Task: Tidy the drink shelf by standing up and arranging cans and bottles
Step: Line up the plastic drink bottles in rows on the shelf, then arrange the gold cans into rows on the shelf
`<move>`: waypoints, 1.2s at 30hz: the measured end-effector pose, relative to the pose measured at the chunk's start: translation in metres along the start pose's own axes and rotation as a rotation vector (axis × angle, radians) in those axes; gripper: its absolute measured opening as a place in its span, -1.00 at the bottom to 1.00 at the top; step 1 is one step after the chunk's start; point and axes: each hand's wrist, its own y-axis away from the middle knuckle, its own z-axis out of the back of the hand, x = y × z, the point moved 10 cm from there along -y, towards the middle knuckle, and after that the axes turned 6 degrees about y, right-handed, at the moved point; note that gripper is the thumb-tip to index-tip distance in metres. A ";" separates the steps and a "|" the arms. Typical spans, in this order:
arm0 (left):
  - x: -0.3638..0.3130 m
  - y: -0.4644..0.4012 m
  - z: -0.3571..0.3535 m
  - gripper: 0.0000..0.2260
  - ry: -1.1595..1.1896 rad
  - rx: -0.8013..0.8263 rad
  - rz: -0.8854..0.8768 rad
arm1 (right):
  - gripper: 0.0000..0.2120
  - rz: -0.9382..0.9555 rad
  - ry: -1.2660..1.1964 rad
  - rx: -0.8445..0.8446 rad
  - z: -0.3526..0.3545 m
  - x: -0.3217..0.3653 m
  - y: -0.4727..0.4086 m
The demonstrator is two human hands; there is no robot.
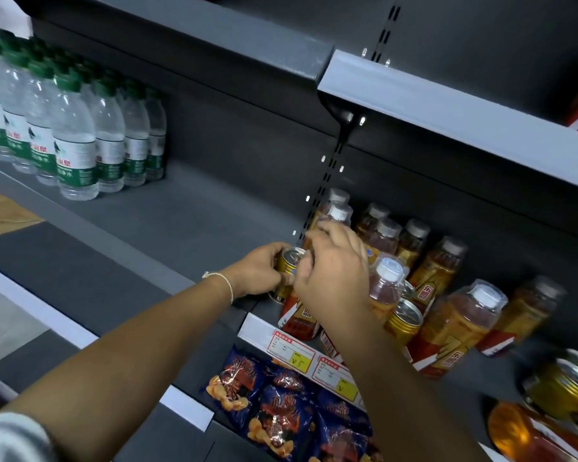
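Note:
My left hand point(259, 273) grips a gold can point(288, 263) standing at the left end of the grey drink shelf point(261, 323). My right hand point(334, 271) reaches over it, fingers curled at the can's top and covering part of an orange-labelled bottle point(299, 320). Several amber tea bottles point(437, 271) with grey caps stand behind and to the right. A second gold can point(405, 320) stands among them. Two more gold cans point(563, 386) sit at the far right, above a bottle lying on its side point(528, 435).
Several water bottles with green caps point(74, 141) stand in rows on the neighbouring shelf to the left, with bare shelf beside them. Blue snack bags point(281, 415) fill the shelf below. Price tags point(292, 351) line the shelf edge. An upper shelf point(447, 115) overhangs.

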 end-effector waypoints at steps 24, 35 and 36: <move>-0.066 0.098 0.038 -0.60 0.338 -0.210 -0.217 | -0.64 0.015 -0.324 -0.059 0.044 -0.017 0.026; -0.146 0.148 -0.087 -0.60 0.432 -0.073 -0.340 | -0.69 -0.081 -0.445 -0.042 0.108 -0.120 0.120; -0.151 0.151 -0.104 -0.61 0.426 -0.063 -0.342 | -0.69 -0.124 -0.466 -0.011 0.111 -0.136 0.132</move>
